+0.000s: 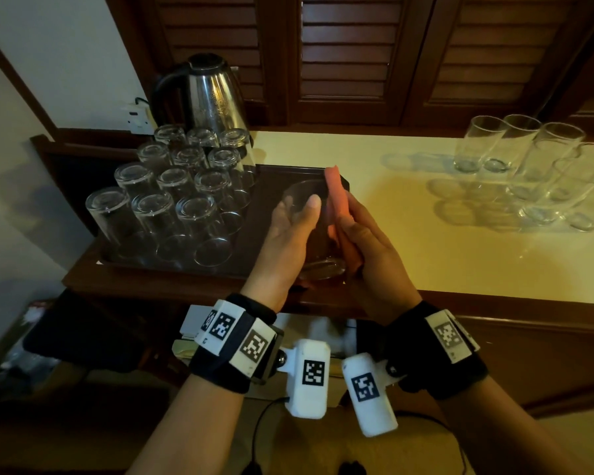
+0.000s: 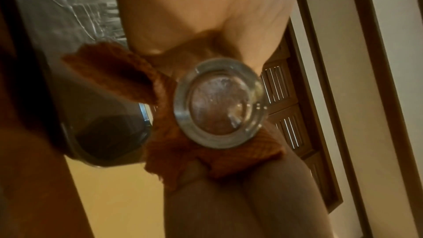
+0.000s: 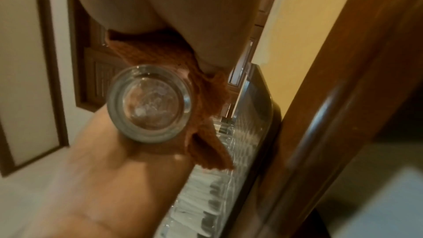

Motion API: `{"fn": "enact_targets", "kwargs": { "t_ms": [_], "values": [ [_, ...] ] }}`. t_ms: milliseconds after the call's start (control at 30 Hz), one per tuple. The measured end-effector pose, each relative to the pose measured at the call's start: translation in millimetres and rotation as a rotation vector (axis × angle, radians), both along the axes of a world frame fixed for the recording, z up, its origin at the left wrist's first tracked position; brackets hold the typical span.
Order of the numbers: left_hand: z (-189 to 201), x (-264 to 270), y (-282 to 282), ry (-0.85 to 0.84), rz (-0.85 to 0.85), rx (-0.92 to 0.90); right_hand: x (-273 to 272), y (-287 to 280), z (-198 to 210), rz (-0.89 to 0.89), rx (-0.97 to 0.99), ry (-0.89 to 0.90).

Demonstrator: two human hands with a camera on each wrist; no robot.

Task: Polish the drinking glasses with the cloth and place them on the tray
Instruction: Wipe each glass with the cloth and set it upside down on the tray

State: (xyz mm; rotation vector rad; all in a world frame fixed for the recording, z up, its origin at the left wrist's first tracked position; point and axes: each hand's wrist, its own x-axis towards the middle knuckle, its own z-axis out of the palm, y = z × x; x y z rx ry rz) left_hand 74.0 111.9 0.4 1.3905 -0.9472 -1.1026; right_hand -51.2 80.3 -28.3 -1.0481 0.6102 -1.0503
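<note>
I am holding the glass point(image 1: 318, 231) above the tray point(image 1: 271, 176), my left hand point(image 1: 288, 231) gripping it bare. Its long axis is tilting, the thick base towards me. My right hand point(image 1: 367, 248) is pressing the cloth point(image 1: 336, 197) against it.

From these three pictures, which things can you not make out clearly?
- Left hand fingers, head view: behind the glass; only the thumb shows.
- Glass rim and inside, both wrist views: only its base faces the camera.
- Cloth, head view: mostly covered by the right hand.
- Unpolished glasses, head view: cut off by the right edge.
- Tray, right wrist view: blurred.
</note>
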Motion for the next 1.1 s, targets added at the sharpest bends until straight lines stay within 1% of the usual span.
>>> {"fn": "enact_targets", "kwargs": {
  "t_ms": [133,200,233,300,333,400,467,500,600,667,700,767,833,900,933,1000,1067,1100],
  "values": [
    [-2,0,5,-0.001,-0.074,0.016,-2,3,3,0.069,0.076,-0.157],
    [-3,1,6,-0.034,-0.085,0.034,-2,2,3,0.056,0.074,-0.174],
    [-3,1,5,-0.024,-0.063,0.033,-3,2,3,0.034,0.057,-0.148],
    [-7,4,2,0.023,0.013,0.031,-4,1,0,-0.024,-0.004,-0.029],
    [-9,4,0,0.026,0.024,0.039,-3,1,-4,-0.051,-0.031,0.033],
    [-13,-1,-2,-0.009,-0.012,0.055,1,0,-12,-0.086,-0.041,0.1],
    [-16,-8,-3,-0.044,-0.033,0.04,5,1,-17,-0.083,-0.006,0.103],
    [-16,-11,-2,-0.056,-0.035,0.028,6,1,-18,-0.052,0.022,0.064],
    [-20,-8,-2,-0.02,-0.061,0.014,4,0,-17,0.056,0.136,-0.122],
    [-19,-5,-1,0.039,-0.075,0.01,0,-2,-16,0.066,0.17,-0.195],
    [-19,-3,-2,0.088,-0.057,0.024,-1,-2,-15,0.056,0.161,-0.188],
    [-16,-1,-2,0.128,-0.011,0.039,1,-2,-15,-0.006,0.083,-0.082],
    [-14,-3,-5,0.083,-0.014,0.039,5,0,-16,-0.064,-0.009,0.025],
    [-13,-6,-6,0.016,-0.017,0.018,10,2,-16,-0.077,-0.016,0.044],
    [-15,-5,-7,0.005,-0.008,-0.001,11,3,-13,-0.054,0.004,0.022],
    [-14,-2,-5,0.07,-0.021,-0.032,10,3,-6,0.011,0.076,-0.067],
    [-13,5,-5,0.117,-0.054,-0.031,5,-1,-3,0.049,0.131,-0.161],
    [-12,8,-6,0.124,-0.059,-0.01,3,-3,-1,0.046,0.12,-0.164]
  ]
}}
